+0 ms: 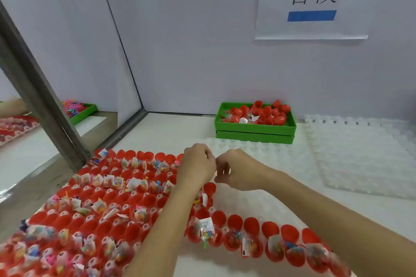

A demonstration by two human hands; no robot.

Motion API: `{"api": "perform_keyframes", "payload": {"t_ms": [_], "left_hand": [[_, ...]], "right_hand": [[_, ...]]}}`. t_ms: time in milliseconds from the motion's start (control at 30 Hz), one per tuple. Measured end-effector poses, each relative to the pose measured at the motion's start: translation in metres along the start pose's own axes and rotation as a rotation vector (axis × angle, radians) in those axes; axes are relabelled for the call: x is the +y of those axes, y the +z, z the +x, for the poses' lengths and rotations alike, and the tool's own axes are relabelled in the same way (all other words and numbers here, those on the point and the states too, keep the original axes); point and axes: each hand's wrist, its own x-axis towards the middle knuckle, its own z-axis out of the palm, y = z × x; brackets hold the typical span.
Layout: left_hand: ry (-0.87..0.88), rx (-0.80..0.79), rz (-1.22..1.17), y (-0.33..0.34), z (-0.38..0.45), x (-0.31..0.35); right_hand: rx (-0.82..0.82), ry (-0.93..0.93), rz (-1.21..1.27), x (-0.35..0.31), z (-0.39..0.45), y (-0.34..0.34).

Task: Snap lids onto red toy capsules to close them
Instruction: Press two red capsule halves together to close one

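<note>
Several open red capsule halves stand in a clear holder tray, many with small bagged toys in them. My left hand hovers over the far right corner of the red block, fingers curled away from the camera, so anything it holds is hidden. My right hand is just to its right above bare tray cells, with fingers and thumb curled and nothing visible between them. The two hands nearly touch. A row of filled capsules runs along the near right.
A green bin of loose red capsule halves and toy bags stands at the back. Stacked clear trays lie on the right. A metal post and a white partition close off the left. A paper sign hangs on the wall.
</note>
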Motion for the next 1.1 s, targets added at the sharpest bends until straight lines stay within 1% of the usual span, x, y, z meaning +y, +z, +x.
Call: {"api": "perform_keyframes", "payload": {"t_ms": [33,67,167,267,367,467,600,700,767,833,900,967,1033,1100], "left_hand": [[-0.013,0.011,0.007,0.002,0.001,-0.004],[-0.027,0.046,0.004,0.003,0.002,-0.008],[-0.034,0.074,0.013,0.006,0.0,-0.016],[-0.021,0.099,0.016,0.005,0.002,-0.02],[-0.008,0.092,0.018,0.005,0.003,-0.022],[0.042,0.066,-0.008,0.002,0.002,-0.02],[0.102,0.017,-0.074,-0.005,0.0,-0.013],[0.141,0.004,-0.226,-0.013,-0.004,-0.003],[0.152,-0.055,-0.335,-0.017,-0.007,0.005],[0.144,-0.165,-0.382,-0.016,-0.013,0.011],[0.153,-0.285,-0.371,-0.01,-0.02,0.018],[0.19,-0.371,-0.32,0.0,-0.027,0.029],[0.216,-0.402,-0.266,0.013,-0.032,0.042],[0.234,-0.388,-0.25,0.027,-0.036,0.054]], "right_hand": [[-0.047,0.005,-0.019,0.0,0.005,0.003],[-0.067,0.005,-0.032,-0.001,0.009,0.004],[-0.114,-0.009,-0.043,0.0,0.018,0.008],[-0.138,-0.002,-0.06,-0.004,0.02,0.007],[-0.154,0.029,-0.11,-0.01,0.022,0.008],[-0.142,0.056,-0.135,-0.014,0.023,0.003],[-0.089,0.089,-0.112,-0.013,0.021,-0.008],[0.003,0.148,-0.087,-0.004,0.012,-0.025],[0.084,0.201,-0.067,0.006,0.002,-0.039],[0.147,0.254,-0.045,0.017,-0.011,-0.053],[0.213,0.309,-0.027,0.026,-0.028,-0.065],[0.267,0.36,-0.006,0.034,-0.044,-0.074],[0.304,0.407,0.018,0.04,-0.06,-0.079],[0.339,0.452,0.053,0.045,-0.076,-0.081]]}}
